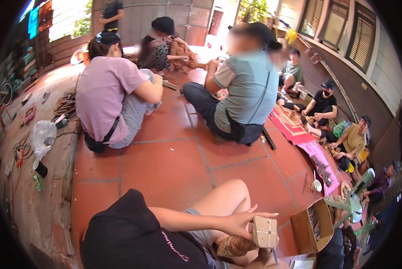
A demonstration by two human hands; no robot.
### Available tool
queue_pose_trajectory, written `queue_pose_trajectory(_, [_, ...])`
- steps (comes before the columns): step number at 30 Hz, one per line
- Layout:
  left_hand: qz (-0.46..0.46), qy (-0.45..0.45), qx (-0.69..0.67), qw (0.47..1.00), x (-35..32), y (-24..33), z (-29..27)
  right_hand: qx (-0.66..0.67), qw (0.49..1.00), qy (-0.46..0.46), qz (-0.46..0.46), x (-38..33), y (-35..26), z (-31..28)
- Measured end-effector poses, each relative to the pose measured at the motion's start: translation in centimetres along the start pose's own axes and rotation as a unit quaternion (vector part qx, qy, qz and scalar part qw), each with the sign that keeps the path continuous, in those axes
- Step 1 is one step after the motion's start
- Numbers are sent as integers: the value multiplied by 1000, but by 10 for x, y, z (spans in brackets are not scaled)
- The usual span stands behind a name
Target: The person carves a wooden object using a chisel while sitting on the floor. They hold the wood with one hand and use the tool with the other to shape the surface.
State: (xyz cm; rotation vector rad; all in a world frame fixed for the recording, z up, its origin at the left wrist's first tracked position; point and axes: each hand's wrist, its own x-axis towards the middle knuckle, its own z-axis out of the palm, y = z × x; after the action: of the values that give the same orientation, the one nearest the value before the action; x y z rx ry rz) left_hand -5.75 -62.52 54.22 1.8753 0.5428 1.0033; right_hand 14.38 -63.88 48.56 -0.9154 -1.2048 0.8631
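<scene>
At the lower right of the head view I hold a carved wooden piece, its pale squarish end (265, 232) turned up and marked with crossing lines. Its rough brown side (236, 246) lies over my bent leg. My left hand (237, 224) grips it from above, thumb and fingers around the pale end. Beneath the block, at the lower edge, my right hand (264, 257) is closed and mostly hidden. A thin dark strip (275, 258) shows beside it; I cannot tell whether it is a tool.
An open cardboard box (301, 233) of slim tools stands to my right, beside a green plastic chair (361, 190). Ahead, two people sit on red tiles (165, 166). Others sit along the right wall by a red and pink cloth (290, 127). A raised ledge (57, 179) runs left.
</scene>
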Motion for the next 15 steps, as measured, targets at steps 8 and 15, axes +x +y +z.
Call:
queue_pose_trajectory(8, [2,74,-163,984,7,-27,-15,-48,997,-40,36,7,15,-10])
queue_pose_trajectory(15, [-24,137,-132,981,-10,-19,-19,-115,990,16,-74,-27,17,38])
